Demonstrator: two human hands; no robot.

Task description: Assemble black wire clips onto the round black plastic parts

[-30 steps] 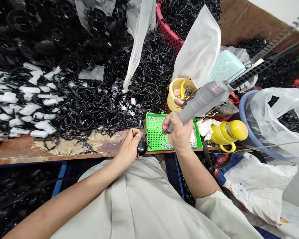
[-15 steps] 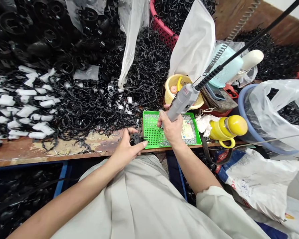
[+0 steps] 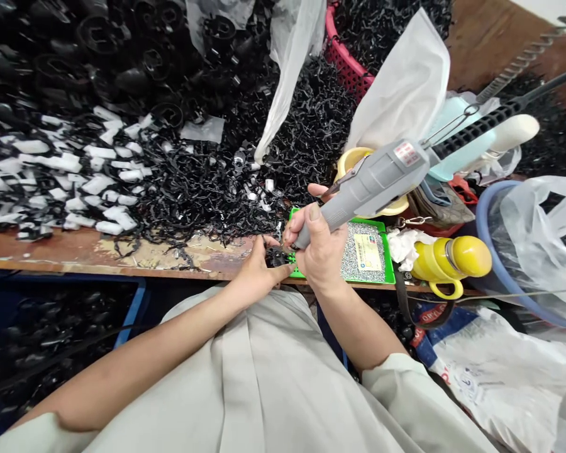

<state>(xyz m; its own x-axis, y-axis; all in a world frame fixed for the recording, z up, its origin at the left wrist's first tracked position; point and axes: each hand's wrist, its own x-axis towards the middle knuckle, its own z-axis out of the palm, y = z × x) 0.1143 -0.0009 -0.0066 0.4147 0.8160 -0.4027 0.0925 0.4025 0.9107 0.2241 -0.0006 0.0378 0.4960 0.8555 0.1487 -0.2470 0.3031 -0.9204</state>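
Observation:
My left hand [image 3: 263,269] is closed round a small black plastic part [image 3: 276,257] at the bench's front edge, its thumb lying along the near side. In my right hand [image 3: 318,242] is a grey electric screwdriver [image 3: 375,182], held at a slant with its cable end up and to the right. Its lower end points down at the black part, close to my left fingers; whether the tip touches cannot be made out. Under and beside my right hand lies a green tray [image 3: 389,255] of small metal screws [image 3: 346,267] with a printed card [image 3: 368,251] on them.
Heaped black parts [image 3: 207,201] and white pieces [image 3: 94,182] cover the bench behind my left hand. A yellow tub [image 3: 349,160], a yellow flask [image 3: 448,258] and a blue bucket [image 3: 493,233] stand to the right. Below the bench is a blue crate [image 3: 134,308].
My right hand has brought the screwdriver from over the green tray left to the black part in my left hand. The screwdriver leans lower, and the camera view has shifted left.

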